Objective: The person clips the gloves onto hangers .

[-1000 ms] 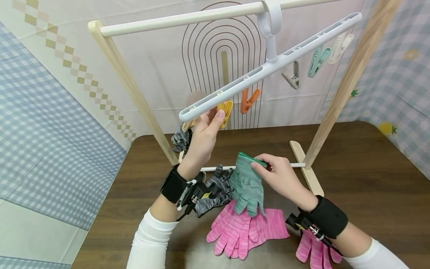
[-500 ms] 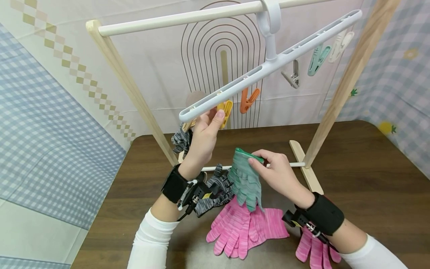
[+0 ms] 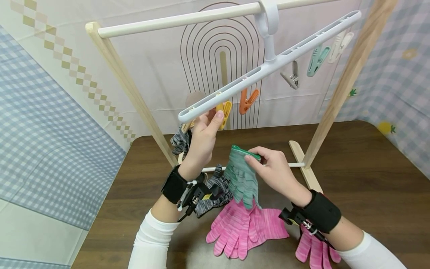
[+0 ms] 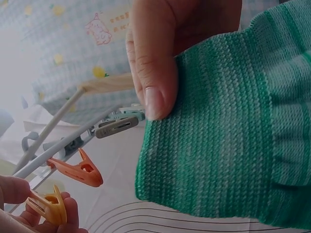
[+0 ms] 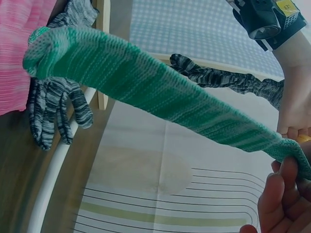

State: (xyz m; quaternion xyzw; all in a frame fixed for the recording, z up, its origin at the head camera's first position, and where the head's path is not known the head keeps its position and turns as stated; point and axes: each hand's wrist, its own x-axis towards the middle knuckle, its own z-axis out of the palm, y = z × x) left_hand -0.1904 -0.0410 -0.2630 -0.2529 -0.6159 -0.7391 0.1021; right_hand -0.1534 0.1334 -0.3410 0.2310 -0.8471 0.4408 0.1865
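A green knitted glove (image 3: pixel 242 175) hangs from my right hand (image 3: pixel 273 166), which pinches it at the cuff between thumb and fingers. Its fingers dangle over the pink gloves (image 3: pixel 235 228) in the head view. Higher up, my left hand (image 3: pixel 203 136) pinches a yellow clothespin (image 3: pixel 226 112) under the low end of the white hanger (image 3: pixel 268 69). In the left wrist view the yellow clothespin (image 4: pixel 51 206) sits between thumb and fingers, while the green cuff (image 4: pixel 209 131) fills the right side. A black-and-grey glove (image 3: pixel 180 140) hangs behind my left wrist.
Orange (image 3: pixel 248 101), grey (image 3: pixel 292 76), mint (image 3: pixel 317 61) and white clothespins (image 3: pixel 340 46) hang along the tilted hanger. A wooden stand with a white rod (image 3: pixel 181 20) carries it. Another black-and-grey glove (image 3: pixel 209 201) and a pink glove (image 3: pixel 314 248) lie on the brown table (image 3: pixel 376 201).
My right hand has moved slightly up and to the left, bringing the green glove with it toward the left hand. The left hand stays at the yellow clothespin.
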